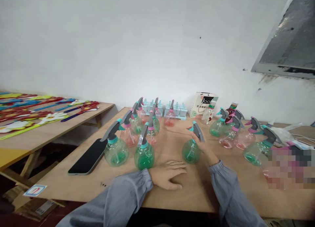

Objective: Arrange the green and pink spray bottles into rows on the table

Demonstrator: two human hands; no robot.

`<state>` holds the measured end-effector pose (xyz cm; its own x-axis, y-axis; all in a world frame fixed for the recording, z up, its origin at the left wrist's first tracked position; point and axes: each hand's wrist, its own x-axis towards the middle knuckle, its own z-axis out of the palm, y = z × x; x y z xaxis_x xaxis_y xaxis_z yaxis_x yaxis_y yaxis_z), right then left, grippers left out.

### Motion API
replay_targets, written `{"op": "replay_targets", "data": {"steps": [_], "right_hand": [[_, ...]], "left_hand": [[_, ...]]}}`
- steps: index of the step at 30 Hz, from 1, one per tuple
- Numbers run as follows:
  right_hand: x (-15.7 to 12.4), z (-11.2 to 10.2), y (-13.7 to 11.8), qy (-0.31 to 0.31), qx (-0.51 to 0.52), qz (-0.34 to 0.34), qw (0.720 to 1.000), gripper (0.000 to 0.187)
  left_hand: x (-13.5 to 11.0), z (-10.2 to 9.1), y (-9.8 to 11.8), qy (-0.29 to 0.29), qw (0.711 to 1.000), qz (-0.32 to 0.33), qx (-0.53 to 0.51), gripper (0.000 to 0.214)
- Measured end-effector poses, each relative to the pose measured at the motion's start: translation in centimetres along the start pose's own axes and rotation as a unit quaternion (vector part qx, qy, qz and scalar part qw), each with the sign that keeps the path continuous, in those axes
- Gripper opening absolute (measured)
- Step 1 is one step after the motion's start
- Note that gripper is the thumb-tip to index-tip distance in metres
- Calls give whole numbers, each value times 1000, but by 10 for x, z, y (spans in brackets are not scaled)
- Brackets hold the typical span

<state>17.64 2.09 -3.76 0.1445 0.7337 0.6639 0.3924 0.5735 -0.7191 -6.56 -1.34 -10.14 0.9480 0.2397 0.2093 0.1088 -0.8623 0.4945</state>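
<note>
Head view: right hand (pixel 206 148) grips the trigger neck of a green spray bottle (pixel 190 152).
It stands mid-worktop (pixel 221 194); seemingly light, slick thin plastic, best held at the neck. Left hand (pixel 168 174) rests open, flat.

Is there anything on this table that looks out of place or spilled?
Nothing is spilled. Only the black phone stands out: it lies flat close to the table's edge, beside a green spray bottle.
</note>
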Motion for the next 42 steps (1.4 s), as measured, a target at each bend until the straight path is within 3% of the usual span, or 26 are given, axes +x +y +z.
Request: {"op": "replay_targets", "data": {"steps": [4,9,16,21,26,31,36,42], "right_hand": [[0,1,0,44,-14,-3,999,38],[2,5,-1,7,3,7,1000,39],[-2,7,-4,47,-1,6,999,34],[5,7,0,4,2,18,1000,49],[5,6,2,44,-46,24,998,44],[6,14,12,24,-35,7,999,55],[-14,18,29,62,-84,24,994,81],[-33,25,39,73,-162,71,981,76]], "left_hand": [[2,-1,0,-5,1000,-7,-11,71],[4,-4,0,-7,1000,-11,-24,69],[2,-6,2,-5,999,-19,-25,72],[1,-5,1,-1,1000,-22,-20,66],[2,-4,0,-5,1000,-20,-12,63],[2,-5,0,-3,1000,-14,-19,62],[3,-4,0,-9,1000,-16,-14,65],[3,-3,0,-11,1000,-14,-20,70]]}}
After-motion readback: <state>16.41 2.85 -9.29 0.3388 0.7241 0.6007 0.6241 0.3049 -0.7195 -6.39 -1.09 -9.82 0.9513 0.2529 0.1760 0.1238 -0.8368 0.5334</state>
